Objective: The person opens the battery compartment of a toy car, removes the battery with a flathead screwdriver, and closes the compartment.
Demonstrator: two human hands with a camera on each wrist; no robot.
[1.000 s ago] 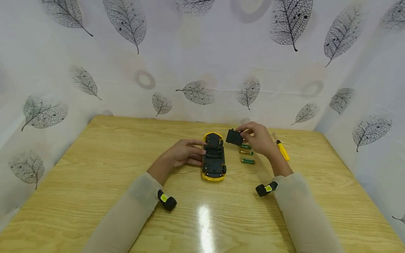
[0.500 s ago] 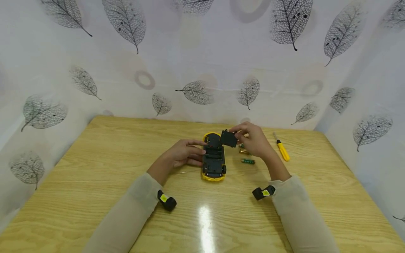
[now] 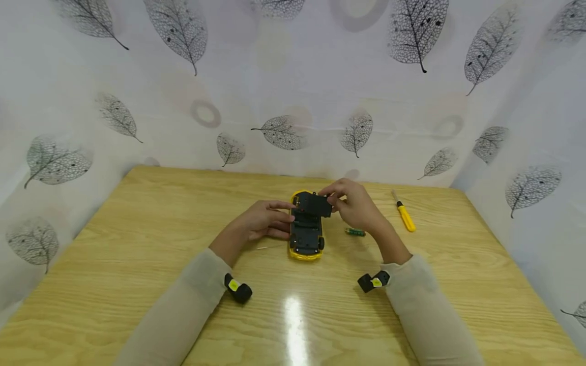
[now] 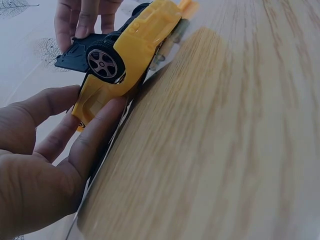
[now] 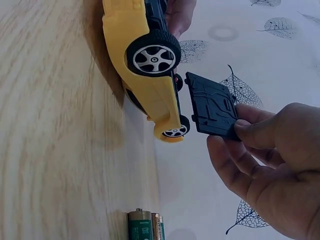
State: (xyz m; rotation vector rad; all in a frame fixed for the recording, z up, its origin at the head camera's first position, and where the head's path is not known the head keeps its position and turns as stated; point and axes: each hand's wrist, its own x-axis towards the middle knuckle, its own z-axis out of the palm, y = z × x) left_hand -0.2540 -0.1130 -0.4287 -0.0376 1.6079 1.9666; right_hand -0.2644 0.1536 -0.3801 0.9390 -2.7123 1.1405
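A yellow toy car (image 3: 305,239) lies upside down on the table, its black underside up and its battery compartment uncovered in part. My left hand (image 3: 262,219) holds the car's left side, index finger over the edge and thumb lower on the yellow body (image 4: 97,100). Between the thumb and fingers of my right hand (image 3: 356,206) is a black battery cover (image 3: 317,205). It hangs tilted over the far part of the compartment. In the right wrist view a gap shows between the cover (image 5: 212,105) and the chassis.
A green battery (image 3: 355,232) lies right of the car; two batteries show in the right wrist view, the nearer one green (image 5: 140,225). A yellow-handled screwdriver (image 3: 406,217) lies farther right. Near my left wrist is a small thin metal piece (image 3: 262,248). A leaf-patterned curtain (image 3: 284,91) stands behind the table.
My right hand has moved left with the battery cover, from above the batteries to over the car's compartment. My left hand and the car have stayed in place.
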